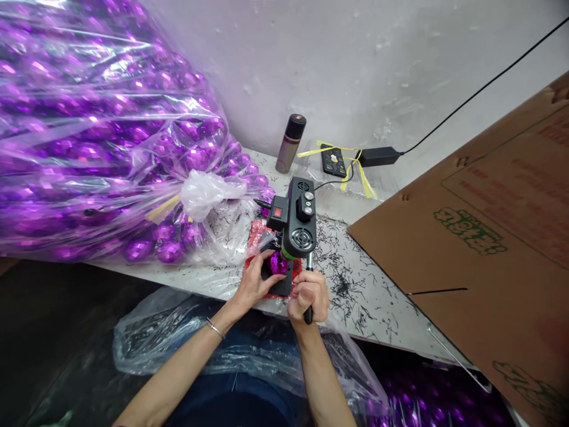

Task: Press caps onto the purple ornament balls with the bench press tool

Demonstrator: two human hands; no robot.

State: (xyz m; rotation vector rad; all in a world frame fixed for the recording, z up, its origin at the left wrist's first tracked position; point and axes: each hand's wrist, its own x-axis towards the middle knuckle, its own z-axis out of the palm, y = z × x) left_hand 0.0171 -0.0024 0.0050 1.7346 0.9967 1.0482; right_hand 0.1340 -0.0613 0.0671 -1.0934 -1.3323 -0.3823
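A shiny purple faceted ball sits under the head of a small black bench machine. The fingers and thumb of my left hand are closed around the ball's left and near sides. My right hand is wrapped round the machine's lever handle, its black end sticking out below the fist. The machine has a red switch, round vents and a black base on a red sheet. The ball's underside and contact with the machine are hidden.
Clear bags of purple balls fill the left. Behind stand a spray can, a black phone-like device and a power adapter. Black scraps litter the white table. A cardboard box leans in from the right.
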